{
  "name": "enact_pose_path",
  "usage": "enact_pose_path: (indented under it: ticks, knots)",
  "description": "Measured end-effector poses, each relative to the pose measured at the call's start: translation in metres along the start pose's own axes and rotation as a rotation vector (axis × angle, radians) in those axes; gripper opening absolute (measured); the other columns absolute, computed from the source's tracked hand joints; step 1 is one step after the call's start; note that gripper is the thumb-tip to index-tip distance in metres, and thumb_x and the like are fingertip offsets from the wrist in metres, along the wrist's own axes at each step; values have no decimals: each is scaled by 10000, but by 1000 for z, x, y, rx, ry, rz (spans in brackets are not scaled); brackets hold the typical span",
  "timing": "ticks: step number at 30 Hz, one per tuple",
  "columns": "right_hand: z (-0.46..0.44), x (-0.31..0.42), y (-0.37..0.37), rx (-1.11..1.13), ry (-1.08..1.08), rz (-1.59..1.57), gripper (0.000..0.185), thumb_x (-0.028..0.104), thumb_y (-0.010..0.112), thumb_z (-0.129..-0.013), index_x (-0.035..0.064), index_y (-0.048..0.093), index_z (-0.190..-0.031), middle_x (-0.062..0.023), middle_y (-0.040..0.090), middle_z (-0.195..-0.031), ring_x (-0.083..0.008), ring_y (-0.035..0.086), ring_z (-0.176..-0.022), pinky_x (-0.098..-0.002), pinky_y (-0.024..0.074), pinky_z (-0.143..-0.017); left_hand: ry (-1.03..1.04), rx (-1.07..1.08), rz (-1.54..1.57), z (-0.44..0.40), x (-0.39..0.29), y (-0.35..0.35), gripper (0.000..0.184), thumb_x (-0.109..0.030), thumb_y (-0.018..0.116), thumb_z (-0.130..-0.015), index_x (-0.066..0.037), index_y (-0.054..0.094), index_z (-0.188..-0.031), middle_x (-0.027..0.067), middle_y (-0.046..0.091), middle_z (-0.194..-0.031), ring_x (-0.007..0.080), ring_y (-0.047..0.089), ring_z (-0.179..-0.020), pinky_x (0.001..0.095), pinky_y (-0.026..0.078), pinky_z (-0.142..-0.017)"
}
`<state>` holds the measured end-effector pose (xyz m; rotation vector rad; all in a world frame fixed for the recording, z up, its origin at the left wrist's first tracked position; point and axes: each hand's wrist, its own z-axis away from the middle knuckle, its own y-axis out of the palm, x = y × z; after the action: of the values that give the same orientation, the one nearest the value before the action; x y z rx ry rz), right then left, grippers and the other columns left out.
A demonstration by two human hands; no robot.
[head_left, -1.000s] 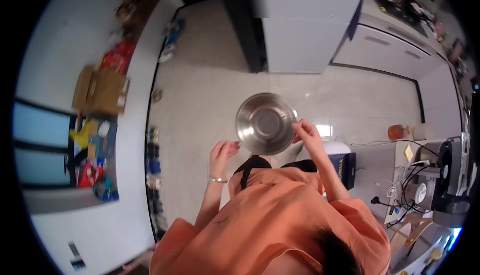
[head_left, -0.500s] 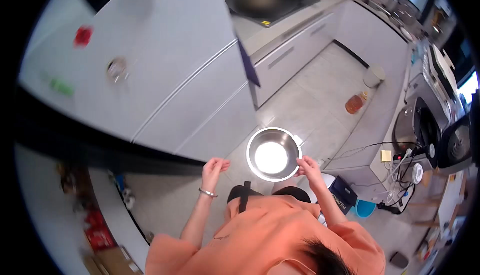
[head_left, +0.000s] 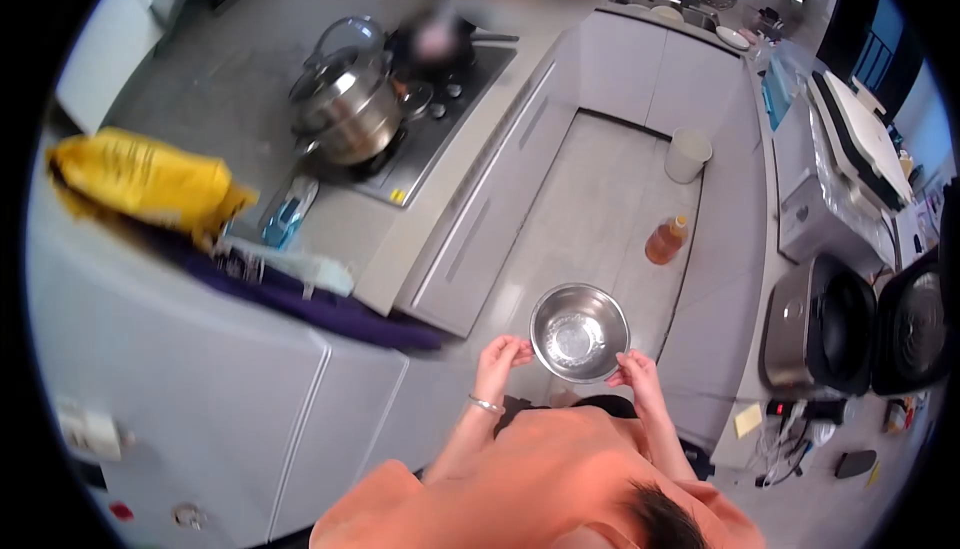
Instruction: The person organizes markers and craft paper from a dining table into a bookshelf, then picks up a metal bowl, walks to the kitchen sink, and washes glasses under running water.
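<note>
A round stainless-steel bowl [head_left: 600, 321] is held in front of my body over the floor, its open top facing up. At its left rim is my left hand [head_left: 503, 357], with the fingers closed on the edge and a silver bangle on the wrist. My right hand [head_left: 636, 373] pinches the rim at the lower right. The bowl's bottom shows bright patches; whether these are reflections or something wet, I cannot make out.
At left, a steel steamer pot [head_left: 352, 119] stands on the stove [head_left: 440, 144]. A yellow bag [head_left: 150, 177] lies atop the grey fridge [head_left: 220, 369]. A bottle of amber liquid [head_left: 666, 241] and a white bin [head_left: 688, 155] stand on the floor. An open cooker [head_left: 815, 324] is on the right counter.
My left hand has come from beside the bowl to its left rim. The bowl has shifted right. My view has turned toward the kitchen aisle, and the bright white inside the bowl has dimmed.
</note>
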<state>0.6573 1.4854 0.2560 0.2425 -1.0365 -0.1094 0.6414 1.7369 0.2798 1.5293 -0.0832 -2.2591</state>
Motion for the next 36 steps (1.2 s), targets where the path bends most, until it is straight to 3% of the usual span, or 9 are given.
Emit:
enact_pose_path:
  ticks: [7,9,14,16,24,29,32,36]
  knots:
    - [-164,134,-7,41,-160,-1,217,222,574,-841,101,489,-683,2,541,-620,-93,555,-531,-226,470,-518,132,6,-95,-151,-81,40,170,-170,472,-905,-21,541,-863,156,634,-923,190,626,-825,276,497,-751]
    - [-211,161,-12,27,-161,-18,209,214,574,-843,97,495,-688,2,542,-619,-89,554,-529,-227,472,-521,120,-103,-137,-198,-89,42,167,-173,476,-903,-24,542,-871,153,636,-912,187,628,-815,275,501,-739]
    - [-323,206,-34,-3,-169,-63,189,187,575,-845,88,516,-695,0,549,-613,-89,555,-523,-226,480,-524,69,-112,-191,-339,-102,74,161,-170,479,-898,-24,540,-868,149,639,-904,193,631,-808,274,503,-736]
    - [-361,227,-49,-71,-81,-66,177,178,586,-841,58,542,-718,-20,576,-636,-82,561,-539,-215,479,-514,-6,-78,-130,-390,-123,115,170,-149,473,-906,5,539,-878,162,632,-916,175,626,-814,254,501,-714]
    - [-491,319,-125,-310,-121,-206,177,169,579,-845,102,506,-698,3,546,-602,-104,582,-507,-213,485,-477,140,314,-235,-597,-227,308,184,-171,451,-915,-16,544,-882,146,631,-957,195,617,-881,286,471,-799]
    - [-580,365,-174,-404,-29,-329,179,171,568,-847,85,483,-716,-35,560,-603,-144,621,-532,-203,477,-449,132,393,-159,-691,-234,385,185,-170,443,-919,-19,543,-882,142,631,-955,191,617,-884,292,471,-807]
    - [-653,388,-218,-365,-5,-320,200,190,583,-835,73,485,-705,-42,546,-606,-184,627,-560,-240,507,-484,61,292,-157,-750,-219,404,181,-171,448,-916,-20,542,-882,146,632,-944,197,622,-869,293,478,-800]
    - [-747,472,-253,-301,-25,-182,182,204,599,-818,67,507,-741,-54,572,-678,-184,630,-584,-252,509,-515,-15,139,-191,-813,-230,418,182,-178,459,-912,-22,544,-877,155,632,-924,199,630,-834,290,495,-767]
